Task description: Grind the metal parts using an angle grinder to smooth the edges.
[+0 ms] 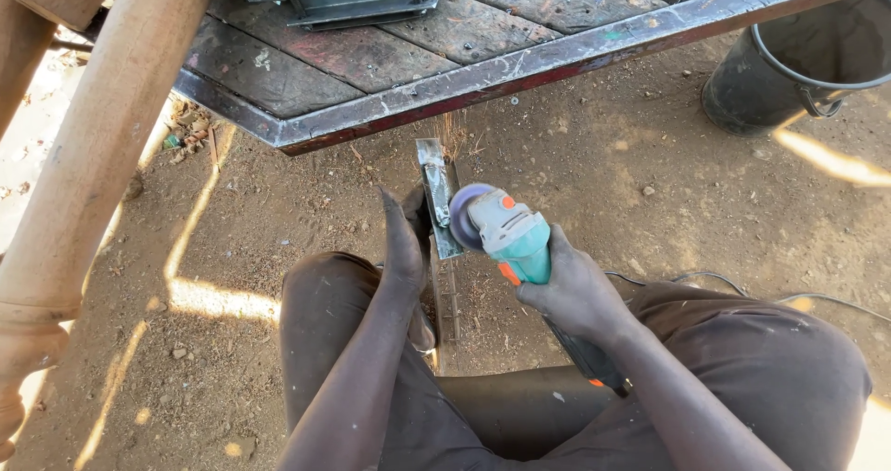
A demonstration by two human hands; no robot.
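Below the near edge of the counter (520, 67), the metal strip (434, 193) stands near-to-far over dirt, left hand (406, 239) fingers clamped on its left side, right hand (571, 290) wrapped around the angle grinder (506, 234), disc touching the strip's right face.

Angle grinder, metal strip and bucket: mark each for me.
Angle grinder (513, 234), head view, on its teal body.
Metal strip (432, 167), head view, on its upper end.
Bucket (742, 95), head view, on its dark outer wall.
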